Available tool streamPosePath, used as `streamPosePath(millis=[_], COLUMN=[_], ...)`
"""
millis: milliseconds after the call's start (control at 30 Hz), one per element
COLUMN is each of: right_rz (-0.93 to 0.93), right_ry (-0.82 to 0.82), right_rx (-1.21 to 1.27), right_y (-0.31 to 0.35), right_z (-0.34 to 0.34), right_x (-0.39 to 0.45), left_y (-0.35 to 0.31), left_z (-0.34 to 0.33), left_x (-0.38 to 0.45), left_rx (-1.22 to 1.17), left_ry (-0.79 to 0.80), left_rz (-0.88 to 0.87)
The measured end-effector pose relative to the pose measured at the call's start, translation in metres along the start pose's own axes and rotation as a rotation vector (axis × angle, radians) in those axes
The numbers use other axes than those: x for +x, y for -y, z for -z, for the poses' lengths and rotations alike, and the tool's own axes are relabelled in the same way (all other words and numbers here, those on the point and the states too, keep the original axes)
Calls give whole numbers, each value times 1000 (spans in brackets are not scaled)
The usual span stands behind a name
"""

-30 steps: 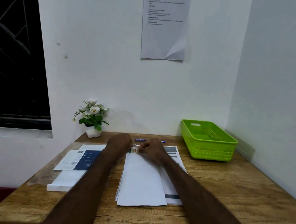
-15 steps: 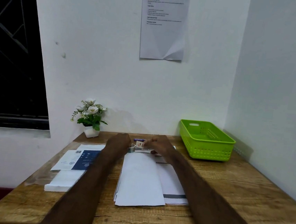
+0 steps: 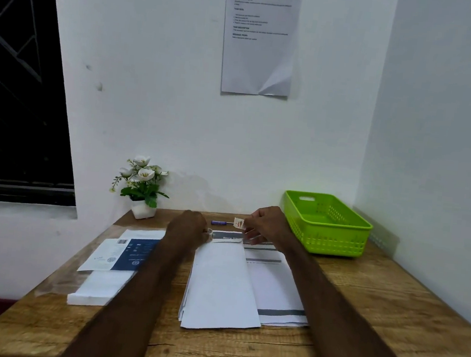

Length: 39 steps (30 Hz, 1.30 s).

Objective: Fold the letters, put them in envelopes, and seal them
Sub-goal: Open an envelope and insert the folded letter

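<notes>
Our left hand grips a small tape roll; our right hand pinches its tab, stretched rightward. The folded letters lie just below both. We risk the strip twisting and sticking to itself.

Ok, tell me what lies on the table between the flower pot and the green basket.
Head view: a blue pen lies there by the wall, with both hands, left hand and right hand, in front of it.

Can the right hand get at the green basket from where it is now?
Probably yes. The right hand hovers just beside the green basket with nothing between them, but it is pinching a small tab, so it would carry that along.
</notes>
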State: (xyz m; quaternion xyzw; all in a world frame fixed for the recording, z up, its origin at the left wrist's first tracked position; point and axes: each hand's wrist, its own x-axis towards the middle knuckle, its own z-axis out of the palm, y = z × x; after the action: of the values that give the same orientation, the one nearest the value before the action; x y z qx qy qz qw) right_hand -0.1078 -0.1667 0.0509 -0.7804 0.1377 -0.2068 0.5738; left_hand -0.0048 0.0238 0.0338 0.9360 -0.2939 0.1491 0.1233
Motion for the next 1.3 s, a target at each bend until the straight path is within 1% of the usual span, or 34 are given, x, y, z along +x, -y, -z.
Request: streamPosePath(millis=[100, 167, 267, 400, 500, 567, 633, 700, 767, 867, 1033, 1133, 1200, 1233, 1267, 1300], right_rz=[19, 39, 85, 147, 171, 177, 143, 65, -11, -66, -128, -164, -176, -178, -178, -177], right_ry=[25, 64, 116, 152, 159, 137, 102, 76, 109, 166, 154, 143, 125, 110, 92, 67], right_rx=[-46, -103, -189, -296, -321, -288, -172, -5, 130, 222, 292, 305, 296, 276, 248, 216], right_y=[3, 4, 6, 8, 10, 10, 10, 9, 9, 12, 15, 13, 13, 12, 11, 10], right_z=[4, 5, 4, 2, 0, -2, -3, -2, -1, -2, -5, -8, -9, -9, -9, -9], right_x=[0, 0, -1, 0, -1, 0, -1, -2, -5, -7, -6, -5, -3, -3, -2, -1], left_y=[-2, -8, -18, -21, -19, -19, -20, -24, -29, -39, -45, -46, -46, -46, -45, -43], left_z=[6, 8, 8, 8, 8, 7, 8, 10, 10, 10, 11, 12, 12, 11, 9, 5], left_x=[2, 5, 4, 2, 2, 3, 4, 1, -1, -6, -9, -10, -11, -12, -12, -11], left_rx=[-89, -215, -368, -432, -463, -514, -599, -751, -905, -1060, -1198, -1252, -1278, -1255, -1163, -992], left_ry=[-106, -155, -136, -126, -118, -104, -113, -136, -154, -163, -146, -119, -111, -130, -176, -234], left_rz=[-15, -112, -243, -267, -234, -198, -149, -82, 1, 140, 274, 320, 312, 288, 248, 192])
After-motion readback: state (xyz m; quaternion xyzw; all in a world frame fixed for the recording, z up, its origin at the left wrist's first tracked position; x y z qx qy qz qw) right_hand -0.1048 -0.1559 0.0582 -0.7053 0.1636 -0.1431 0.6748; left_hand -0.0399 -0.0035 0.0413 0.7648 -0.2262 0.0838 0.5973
